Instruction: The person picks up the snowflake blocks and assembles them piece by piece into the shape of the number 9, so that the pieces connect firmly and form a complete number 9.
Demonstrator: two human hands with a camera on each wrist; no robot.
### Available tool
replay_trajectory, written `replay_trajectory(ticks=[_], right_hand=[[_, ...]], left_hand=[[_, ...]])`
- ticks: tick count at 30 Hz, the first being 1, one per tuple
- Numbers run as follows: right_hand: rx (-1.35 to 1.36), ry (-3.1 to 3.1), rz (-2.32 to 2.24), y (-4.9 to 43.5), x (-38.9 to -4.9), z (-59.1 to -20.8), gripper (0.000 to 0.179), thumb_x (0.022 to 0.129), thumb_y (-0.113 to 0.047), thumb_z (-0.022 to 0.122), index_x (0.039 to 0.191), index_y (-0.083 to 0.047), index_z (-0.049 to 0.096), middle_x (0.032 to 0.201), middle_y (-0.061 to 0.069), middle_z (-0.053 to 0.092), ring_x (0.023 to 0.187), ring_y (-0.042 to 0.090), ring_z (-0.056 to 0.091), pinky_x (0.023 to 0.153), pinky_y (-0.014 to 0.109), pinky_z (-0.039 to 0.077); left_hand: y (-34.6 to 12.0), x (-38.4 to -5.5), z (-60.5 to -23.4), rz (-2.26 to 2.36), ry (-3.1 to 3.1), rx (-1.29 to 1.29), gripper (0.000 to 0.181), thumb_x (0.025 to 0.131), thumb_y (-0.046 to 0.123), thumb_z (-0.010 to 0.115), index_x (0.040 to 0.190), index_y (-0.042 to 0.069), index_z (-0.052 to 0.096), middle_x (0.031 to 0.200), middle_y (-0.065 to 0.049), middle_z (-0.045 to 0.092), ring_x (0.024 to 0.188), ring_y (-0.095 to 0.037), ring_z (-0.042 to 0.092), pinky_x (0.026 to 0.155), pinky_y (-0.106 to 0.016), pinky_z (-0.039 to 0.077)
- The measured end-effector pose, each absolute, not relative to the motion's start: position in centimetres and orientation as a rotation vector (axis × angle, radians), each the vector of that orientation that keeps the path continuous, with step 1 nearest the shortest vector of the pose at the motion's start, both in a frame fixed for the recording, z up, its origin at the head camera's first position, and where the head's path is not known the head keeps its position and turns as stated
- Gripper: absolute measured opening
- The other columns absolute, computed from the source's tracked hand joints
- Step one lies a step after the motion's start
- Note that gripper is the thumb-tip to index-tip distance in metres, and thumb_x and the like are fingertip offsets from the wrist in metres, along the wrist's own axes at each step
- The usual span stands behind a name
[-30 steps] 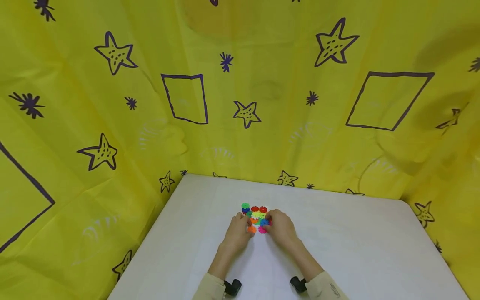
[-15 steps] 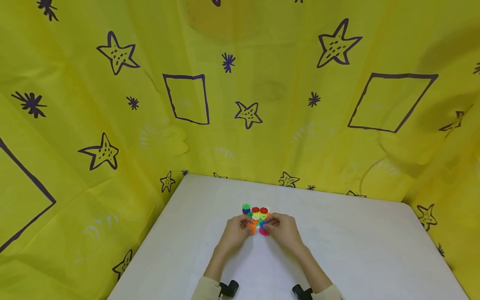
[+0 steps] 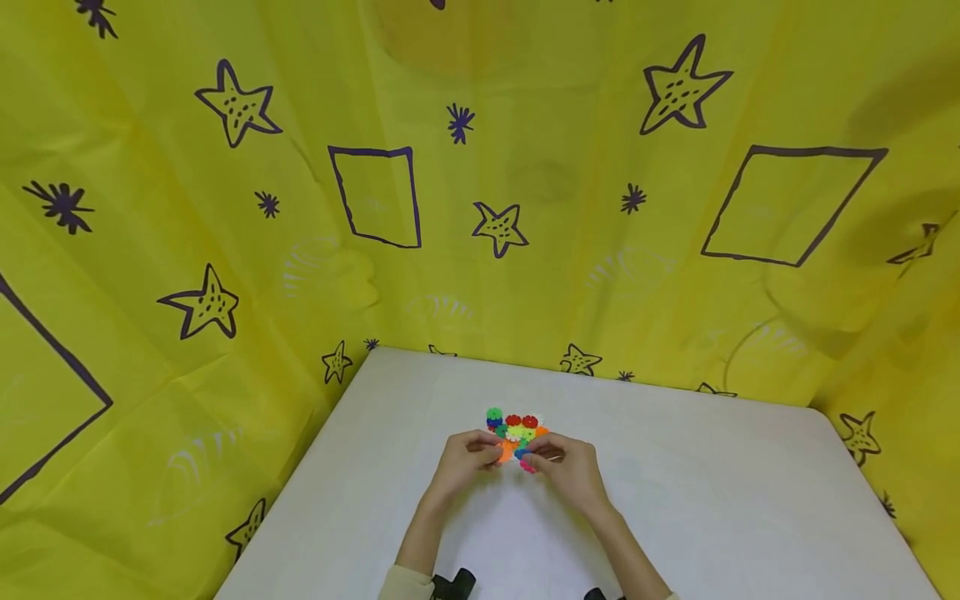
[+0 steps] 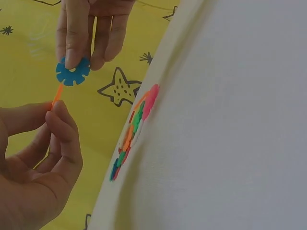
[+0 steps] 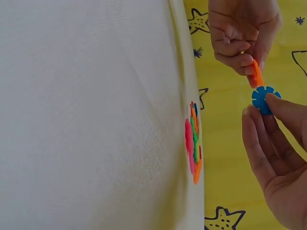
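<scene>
Notched-disc pile [image 3: 513,431]: many-coloured pieces lying on the table [image 3: 675,483]; a pink disc [image 4: 151,100] lies at the pile's side nearest the person.
Left grip [image 3: 462,462]: on the pile's near left, raised above it; thumb and fingertip closed to the thickness of an orange disc [image 5: 257,73], which they pinch.
Right grip [image 3: 576,473]: on the pile's near right, also raised; thumb and fingers closed on a blue disc [image 4: 73,77], pinching it.
Held discs: above the pile and apart from it, edge towards edge; whether they are slotted together I cannot tell.
Yellow curtain [image 3: 442,283]: beyond the pile, past the table's far edge, printed with dark stars and squares.
Black wrist device [image 3: 455,584]: at the left cuff, well to the near side of the pile.
</scene>
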State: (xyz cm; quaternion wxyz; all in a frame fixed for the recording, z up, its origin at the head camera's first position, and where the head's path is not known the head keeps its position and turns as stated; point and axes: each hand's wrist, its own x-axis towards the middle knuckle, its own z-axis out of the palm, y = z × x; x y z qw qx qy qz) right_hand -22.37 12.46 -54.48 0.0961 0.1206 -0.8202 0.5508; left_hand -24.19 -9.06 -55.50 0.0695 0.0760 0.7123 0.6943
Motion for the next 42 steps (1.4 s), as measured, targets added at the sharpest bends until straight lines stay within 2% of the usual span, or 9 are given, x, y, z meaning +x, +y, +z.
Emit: replay_trajectory(ticks=[4, 7, 11, 15, 18, 23, 34, 39, 42], right_hand=[[0.396, -2.333, 1.754, 12.37, -22.05, -54.41, 0.01, 0.085, 0.0, 0.084, 0.092, -0.007, 0.08, 0.084, 0.002, 0.077, 0.075, 0.031, 0.076, 0.069, 0.037, 0.063], [0.449, -2.287, 1.76, 12.4, -22.0, -54.37, 0.01, 0.085, 0.001, 0.084, 0.094, -0.002, 0.08, 0.086, 0.005, 0.077, 0.075, 0.037, 0.075, 0.067, 0.034, 0.062], [0.518, -2.276, 1.689, 12.51, -22.08, -54.24, 0.009, 0.085, 0.001, 0.084, 0.092, -0.004, 0.081, 0.087, 0.003, 0.077, 0.072, 0.031, 0.075, 0.066, 0.027, 0.061], [0.569, -2.285, 1.653, 12.64, -22.14, -54.16, 0.013, 0.084, 0.003, 0.083, 0.092, -0.007, 0.082, 0.087, 0.001, 0.076, 0.074, 0.019, 0.075, 0.069, 0.027, 0.061], [0.581, -2.305, 1.655, 12.69, -22.19, -54.16, 0.014, 0.084, 0.004, 0.083, 0.093, -0.006, 0.082, 0.089, 0.002, 0.077, 0.076, 0.015, 0.075, 0.069, 0.027, 0.062], [0.611, -2.306, 1.654, 12.66, -22.33, -54.26, 0.017, 0.082, 0.006, 0.083, 0.093, -0.007, 0.083, 0.089, 0.003, 0.078, 0.076, 0.016, 0.075, 0.068, 0.026, 0.061], [0.751, -2.268, 1.502, 12.19, -22.05, -54.76, 0.015, 0.084, 0.001, 0.083, 0.093, -0.01, 0.084, 0.091, -0.002, 0.078, 0.078, 0.01, 0.072, 0.065, 0.026, 0.059], [0.729, -2.25, 1.483, 12.03, -22.13, -54.68, 0.017, 0.081, 0.002, 0.085, 0.094, -0.009, 0.084, 0.091, 0.0, 0.079, 0.079, 0.012, 0.074, 0.066, 0.024, 0.059], [0.707, -2.253, 1.522, 12.05, -22.16, -54.54, 0.025, 0.077, 0.002, 0.088, 0.1, -0.009, 0.084, 0.095, 0.005, 0.079, 0.081, 0.016, 0.076, 0.07, 0.024, 0.06]], left_hand=[[-9.04, -23.94, -55.35, 2.098, 2.102, 0.225, 0.02, 0.096, 0.01, 0.074, 0.107, -0.007, 0.073, 0.091, -0.009, 0.075, 0.082, -0.021, 0.073, 0.08, -0.036, 0.061], [-8.98, -23.86, -55.34, 2.101, 2.08, 0.222, 0.022, 0.096, 0.011, 0.074, 0.108, -0.007, 0.072, 0.092, -0.009, 0.076, 0.082, -0.02, 0.073, 0.081, -0.036, 0.061], [-8.87, -23.9, -55.42, 2.108, 2.06, 0.222, 0.022, 0.096, 0.01, 0.074, 0.109, -0.008, 0.073, 0.093, -0.01, 0.076, 0.081, -0.018, 0.072, 0.081, -0.036, 0.061], [-8.82, -23.9, -55.56, 2.112, 2.054, 0.215, 0.021, 0.096, 0.009, 0.073, 0.108, -0.009, 0.073, 0.093, -0.011, 0.076, 0.08, -0.02, 0.072, 0.081, -0.037, 0.061], [-8.73, -23.8, -55.57, 2.118, 2.048, 0.225, 0.02, 0.096, 0.007, 0.073, 0.107, -0.01, 0.072, 0.093, -0.013, 0.075, 0.081, -0.021, 0.072, 0.081, -0.038, 0.062], [-8.55, -23.61, -55.48, 2.13, 2.024, 0.235, 0.019, 0.095, 0.005, 0.073, 0.105, -0.011, 0.071, 0.091, -0.012, 0.075, 0.08, -0.021, 0.072, 0.081, -0.039, 0.062], [-8.62, -23.28, -56.15, 2.142, 1.967, 0.175, 0.012, 0.095, -0.001, 0.07, 0.102, -0.011, 0.072, 0.092, -0.009, 0.074, 0.077, -0.015, 0.069, 0.075, -0.029, 0.06], [-8.65, -23.37, -56.17, 2.153, 1.974, 0.202, 0.016, 0.095, 0.002, 0.071, 0.105, -0.01, 0.071, 0.09, -0.007, 0.073, 0.077, -0.016, 0.068, 0.076, -0.031, 0.06], [-8.72, -23.36, -56.16, 2.152, 1.982, 0.226, 0.019, 0.096, 0.005, 0.071, 0.107, -0.01, 0.07, 0.089, -0.006, 0.072, 0.078, -0.016, 0.068, 0.078, -0.033, 0.06]])
